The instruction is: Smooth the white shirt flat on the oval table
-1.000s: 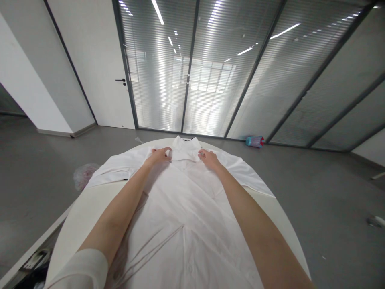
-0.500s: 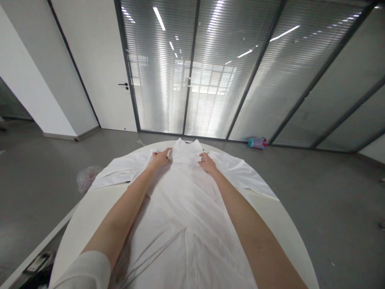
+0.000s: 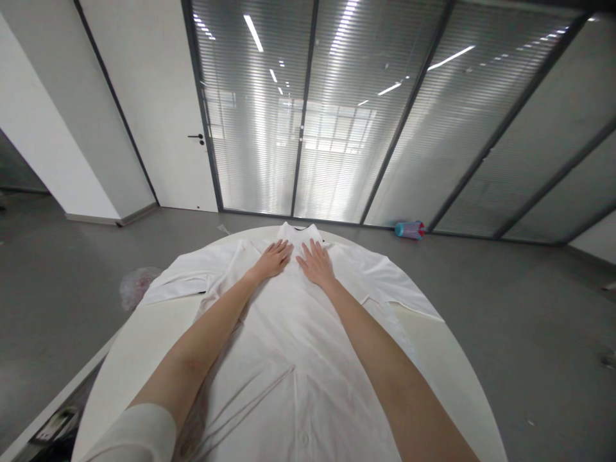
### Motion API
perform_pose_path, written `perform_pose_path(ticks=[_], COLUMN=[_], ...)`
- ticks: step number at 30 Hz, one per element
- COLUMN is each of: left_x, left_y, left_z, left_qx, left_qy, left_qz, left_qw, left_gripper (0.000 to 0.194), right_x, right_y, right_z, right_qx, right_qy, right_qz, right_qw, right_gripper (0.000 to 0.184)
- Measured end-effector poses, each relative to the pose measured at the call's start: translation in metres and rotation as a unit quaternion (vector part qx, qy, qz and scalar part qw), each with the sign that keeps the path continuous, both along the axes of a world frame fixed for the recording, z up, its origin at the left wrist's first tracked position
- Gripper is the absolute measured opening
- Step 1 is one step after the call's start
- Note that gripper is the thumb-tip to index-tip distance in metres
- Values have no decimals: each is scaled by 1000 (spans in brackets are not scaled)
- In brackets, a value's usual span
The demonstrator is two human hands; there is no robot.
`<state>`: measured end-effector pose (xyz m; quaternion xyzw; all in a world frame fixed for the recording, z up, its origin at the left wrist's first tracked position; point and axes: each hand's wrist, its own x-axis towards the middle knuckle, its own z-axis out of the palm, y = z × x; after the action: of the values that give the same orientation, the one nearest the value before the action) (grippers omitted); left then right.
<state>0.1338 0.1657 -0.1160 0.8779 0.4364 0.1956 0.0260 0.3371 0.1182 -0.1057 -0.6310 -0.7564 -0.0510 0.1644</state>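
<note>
A white shirt (image 3: 289, 314) lies spread on a round, pale table (image 3: 462, 372), its collar at the far edge and its sleeves out to both sides. My left hand (image 3: 276, 258) rests flat on the upper chest, just below the collar on the left, fingers stretched out. Beside it, my right hand (image 3: 316, 262) lies flat on the cloth right of the middle, fingers spread. Neither hand grips the fabric. Buttons show down the front near me, and my forearms cover parts of the shirt's sides.
On the floor to the left sits a clear plastic bag (image 3: 137, 287). A blue and red striped item (image 3: 409, 230) lies by the glass partition (image 3: 337, 160). Below the table at left is a socket panel (image 3: 55, 427). A white door (image 3: 158, 115) stands beyond.
Both hands have let go of the cloth beside the collar and moved inward. Their fingers have opened and now lie flat on the upper chest of the shirt.
</note>
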Motion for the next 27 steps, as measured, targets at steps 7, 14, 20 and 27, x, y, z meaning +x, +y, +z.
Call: perform_pose_path(ticks=[7, 14, 20, 27], left_x=[-3, -1, 2, 1], left_y=[-2, -10, -6, -19], left_z=[-6, 0, -9, 2], left_qx=[-54, 50, -19, 38], left_qy=[42, 55, 90, 65], left_qz=[130, 86, -10, 12], left_qw=[989, 993, 996, 997], left_gripper=[75, 70, 62, 54], right_x=[7, 8, 8, 58], right_y=[12, 9, 16, 15], right_z=[-4, -6, -12, 18], right_qx=[-165, -122, -146, -85], right_qy=[12, -23, 9, 141], right_qz=[-67, -84, -83, -74], right_qw=[984, 989, 986, 983], right_gripper=[87, 86, 88, 52])
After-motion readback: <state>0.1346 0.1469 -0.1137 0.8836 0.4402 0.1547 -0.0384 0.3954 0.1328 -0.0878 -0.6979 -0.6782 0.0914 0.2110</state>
